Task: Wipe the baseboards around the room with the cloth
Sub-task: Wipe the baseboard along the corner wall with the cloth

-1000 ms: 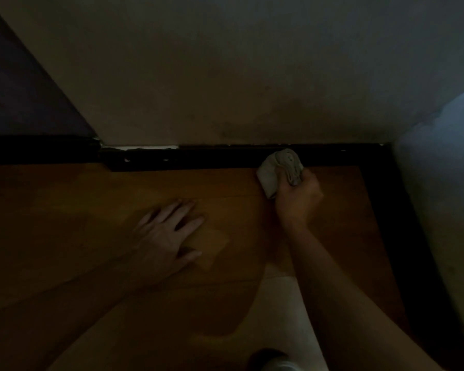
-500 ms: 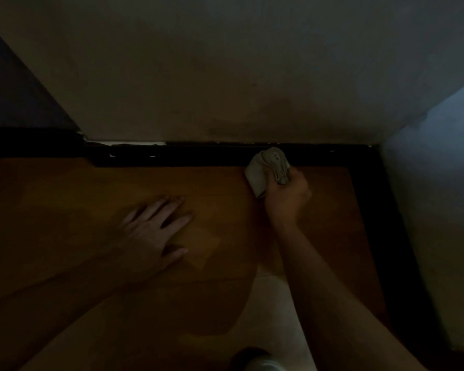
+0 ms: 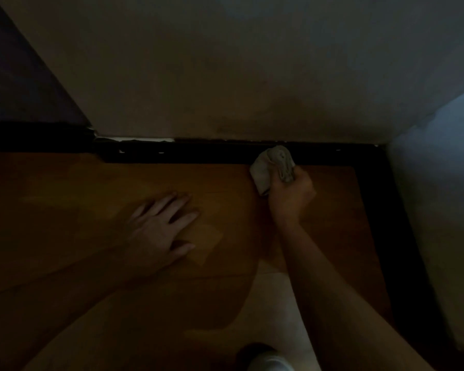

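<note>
Grasping a bunched pale cloth (image 3: 272, 167) in the right hand (image 3: 289, 194), fingers curled round its near end. Sticking out of the fist on the far and left sides, set against the dark baseboard (image 3: 198, 153) at the foot of the pale wall (image 3: 225, 76), near the right-hand corner. To the left and nearer, well apart from the cloth, left hand (image 3: 158, 228) flat on the brown wooden floor (image 3: 65, 210), fingers straight and spread, holding nothing. Too dim to tell the cloth's pattern.

Bunched pale cloth (image 3: 272, 166) against dark baseboard (image 3: 198, 153), near corner.
</note>
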A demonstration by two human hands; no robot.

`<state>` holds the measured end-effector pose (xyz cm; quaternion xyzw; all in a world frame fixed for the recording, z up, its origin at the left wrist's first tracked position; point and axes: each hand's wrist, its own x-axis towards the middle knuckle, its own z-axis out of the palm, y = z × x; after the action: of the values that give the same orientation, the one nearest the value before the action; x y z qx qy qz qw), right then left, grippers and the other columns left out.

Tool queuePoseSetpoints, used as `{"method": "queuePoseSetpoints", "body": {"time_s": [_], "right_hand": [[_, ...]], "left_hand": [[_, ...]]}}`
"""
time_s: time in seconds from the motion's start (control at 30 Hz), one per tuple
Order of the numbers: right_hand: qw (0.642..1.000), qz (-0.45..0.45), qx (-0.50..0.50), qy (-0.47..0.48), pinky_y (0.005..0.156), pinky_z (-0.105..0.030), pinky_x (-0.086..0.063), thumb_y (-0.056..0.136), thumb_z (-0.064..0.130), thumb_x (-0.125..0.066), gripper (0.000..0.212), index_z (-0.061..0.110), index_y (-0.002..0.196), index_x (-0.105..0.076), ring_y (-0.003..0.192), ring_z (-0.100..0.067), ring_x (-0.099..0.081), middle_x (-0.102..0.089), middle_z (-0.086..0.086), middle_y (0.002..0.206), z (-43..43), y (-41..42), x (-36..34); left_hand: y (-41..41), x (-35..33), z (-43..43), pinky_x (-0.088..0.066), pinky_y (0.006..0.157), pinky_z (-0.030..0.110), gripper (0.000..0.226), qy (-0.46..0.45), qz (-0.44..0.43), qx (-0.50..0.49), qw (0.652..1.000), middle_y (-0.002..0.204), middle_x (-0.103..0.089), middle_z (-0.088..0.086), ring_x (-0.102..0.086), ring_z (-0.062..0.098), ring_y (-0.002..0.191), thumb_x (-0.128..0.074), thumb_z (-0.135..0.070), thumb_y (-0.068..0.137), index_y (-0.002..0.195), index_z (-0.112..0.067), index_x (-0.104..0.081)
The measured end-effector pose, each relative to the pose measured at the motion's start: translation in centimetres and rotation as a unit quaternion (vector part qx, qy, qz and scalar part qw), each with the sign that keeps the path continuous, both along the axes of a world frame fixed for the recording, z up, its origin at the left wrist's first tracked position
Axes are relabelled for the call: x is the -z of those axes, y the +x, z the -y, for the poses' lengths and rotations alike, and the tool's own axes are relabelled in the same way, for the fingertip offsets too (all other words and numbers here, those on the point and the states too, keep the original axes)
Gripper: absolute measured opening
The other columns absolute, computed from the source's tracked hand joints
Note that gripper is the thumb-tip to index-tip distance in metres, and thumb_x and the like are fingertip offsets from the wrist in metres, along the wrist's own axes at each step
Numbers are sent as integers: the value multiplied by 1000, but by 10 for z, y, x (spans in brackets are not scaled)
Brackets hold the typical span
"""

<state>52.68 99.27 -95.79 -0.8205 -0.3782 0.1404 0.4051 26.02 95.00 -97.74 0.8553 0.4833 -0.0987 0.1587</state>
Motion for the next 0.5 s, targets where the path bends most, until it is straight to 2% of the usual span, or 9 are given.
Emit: {"method": "queuePoseSetpoints", "body": {"time_s": [0.13, 0.23, 0.37, 0.5], "right_hand": [[1000, 12, -27, -2, 65, -24, -35, 89, 27, -68, 20, 8, 92, -70, 82, -20, -58, -64, -9, 94, 1, -19, 0], [998, 19, -55, -10, 62, -22, -31, 90, 27, -69, 17, 10, 90, -70, 79, -16, -55, -64, -8, 94, -1, -30, -1], [994, 34, -104, -17, 66, -30, -44, 89, 23, -68, 15, 8, 90, -70, 83, -22, -60, -63, -9, 96, -3, -41, -1], [989, 29, -145, 6, 66, -29, -43, 88, 20, -69, 16, 5, 93, -72, 82, -23, -61, -63, -10, 93, -4, -44, 0]], "left_hand": [[0, -1, 1, -11, 117, 45, 69, -4, 7, -7, 1000, 166, 9, -15, 6, 13, 152, -36, -70, 93, 155, -49, -12], [0, -1, 2, -11, 118, 46, 70, -11, 1, -10, 1000, 165, 14, -15, 10, 13, 152, -34, -71, 94, 155, -50, -7], [6, -5, 9, -14, 116, 46, 71, -16, 0, -25, 1000, 167, 11, -11, 7, 16, 153, -33, -72, 94, 155, -50, -6], [18, -7, -2, -17, 115, 46, 71, -8, -8, -20, 1000, 167, 5, -9, -1, 19, 151, -35, -72, 92, 153, -51, -6]]}}
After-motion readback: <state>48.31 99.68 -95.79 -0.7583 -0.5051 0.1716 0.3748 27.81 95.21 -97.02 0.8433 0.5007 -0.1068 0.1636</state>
